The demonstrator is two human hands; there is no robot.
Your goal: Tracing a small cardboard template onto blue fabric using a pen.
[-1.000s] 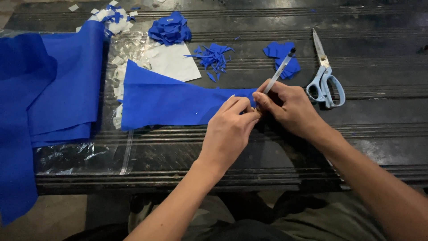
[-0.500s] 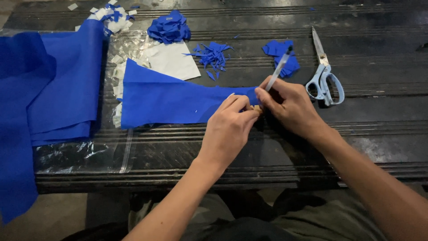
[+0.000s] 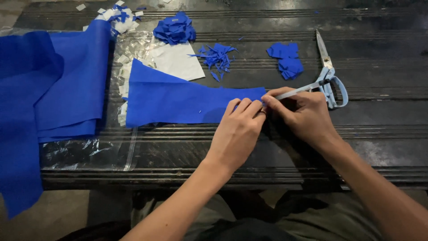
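L hand (image 3: pixel 238 129) fingers together, pressing strip (image 3: pixel 187 100) end | R hand (image 3: pixel 303 114) pinching pen (image 3: pixel 296 91), tip at strip's 3 o'clock end | strip long axis runs 9–3, stretches toward 9 from fingers | both hands equally close | scissors (image 3: pixel 330 76) at 2

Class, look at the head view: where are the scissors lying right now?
The scissors lie untouched on the dark table at upper right, just beyond the right hand, right of a small pile of blue paper pieces.
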